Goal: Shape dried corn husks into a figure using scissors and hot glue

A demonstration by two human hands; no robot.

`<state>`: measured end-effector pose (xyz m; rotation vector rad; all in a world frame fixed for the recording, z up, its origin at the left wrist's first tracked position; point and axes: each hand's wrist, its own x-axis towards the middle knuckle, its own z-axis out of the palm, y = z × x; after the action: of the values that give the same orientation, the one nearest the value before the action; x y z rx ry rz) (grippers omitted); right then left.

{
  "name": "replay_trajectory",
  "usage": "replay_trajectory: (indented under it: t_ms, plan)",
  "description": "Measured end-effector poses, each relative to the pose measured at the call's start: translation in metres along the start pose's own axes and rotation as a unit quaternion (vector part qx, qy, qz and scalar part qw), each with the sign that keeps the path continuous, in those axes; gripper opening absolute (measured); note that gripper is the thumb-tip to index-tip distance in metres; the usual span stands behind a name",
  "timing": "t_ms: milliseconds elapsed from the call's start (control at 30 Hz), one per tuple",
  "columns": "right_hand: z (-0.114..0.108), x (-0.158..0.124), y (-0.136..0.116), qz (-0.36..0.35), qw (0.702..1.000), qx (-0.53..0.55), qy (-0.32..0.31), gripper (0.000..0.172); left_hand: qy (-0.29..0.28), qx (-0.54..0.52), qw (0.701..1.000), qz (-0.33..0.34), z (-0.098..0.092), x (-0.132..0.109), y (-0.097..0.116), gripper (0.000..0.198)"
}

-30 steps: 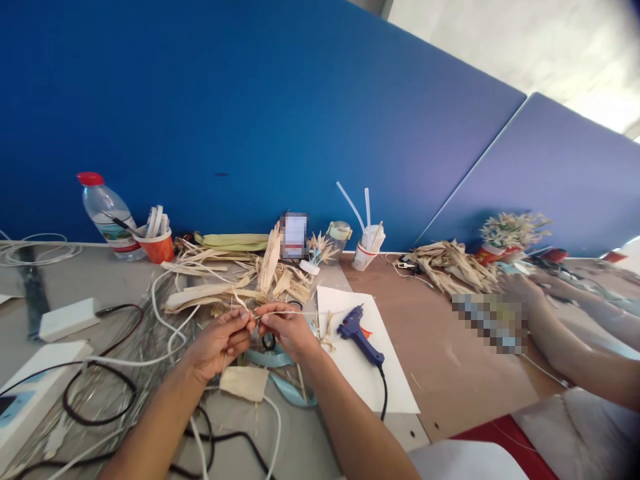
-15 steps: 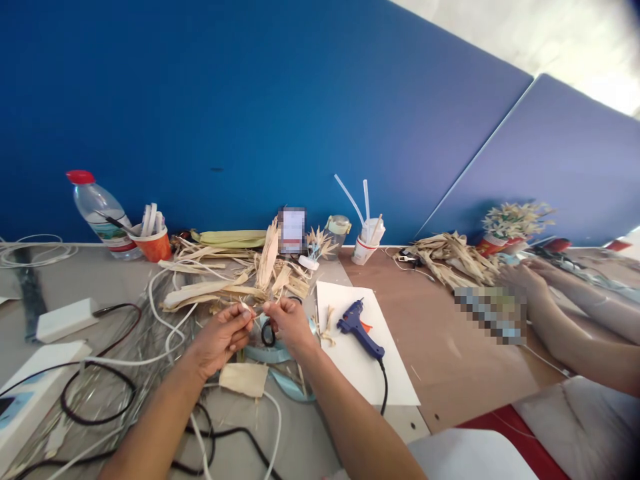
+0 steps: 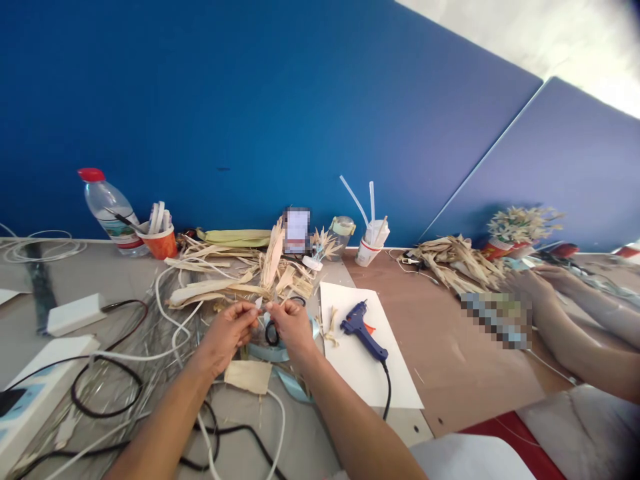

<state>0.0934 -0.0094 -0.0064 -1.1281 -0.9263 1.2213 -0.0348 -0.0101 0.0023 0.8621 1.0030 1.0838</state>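
My left hand (image 3: 231, 333) is closed in a pinch on a small pale piece of corn husk (image 3: 259, 303). Close beside it, my right hand (image 3: 291, 328) also pinches the same small piece, its fingertips almost meeting the left ones. Fingers partly hide the piece. Below the hands lies a cut flat piece of husk (image 3: 248, 377). Light blue ribbon (image 3: 295, 385) and a black coil (image 3: 271, 333) are just behind and under my right hand. Dry corn husks (image 3: 220, 291) are heaped beyond both hands.
A blue glue gun (image 3: 365, 331) rests on white paper (image 3: 400, 383) at the right. Cables and a power strip (image 3: 45, 373) crowd the left. Cups, a bottle (image 3: 117, 217) and a phone (image 3: 297, 230) line the blue partition. Another person's hands (image 3: 537, 287) are at far right.
The whole view has shifted slightly, so things sit a little further right. Both hands keep their pinch, with the fingertips still close together.
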Motion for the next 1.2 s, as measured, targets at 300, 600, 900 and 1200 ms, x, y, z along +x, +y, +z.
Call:
replay_trajectory:
  t_ms: [300, 600, 900, 1200]
  plan:
    - [-0.002, 0.003, 0.003, 0.002, 0.999, 0.012, 0.036, 0.036, -0.044, 0.007, 0.999, -0.032, 0.003, -0.004, 0.002, 0.032]
    - [0.000, 0.002, 0.003, -0.004, 0.999, 0.020, 0.033, 0.037, -0.103, 0.052, 0.991, -0.071, 0.003, -0.005, 0.001, 0.029]
    - [-0.005, 0.006, -0.008, 0.011, 0.989, 0.147, 0.013, 0.023, -0.100, -0.007, 0.992, -0.072, -0.003, -0.003, 0.002, 0.025]
    - [-0.026, 0.013, -0.028, -0.011, 0.983, 0.182, -0.010, 0.015, -0.052, -0.093, 0.993, -0.051, -0.013, 0.002, 0.012, 0.020]
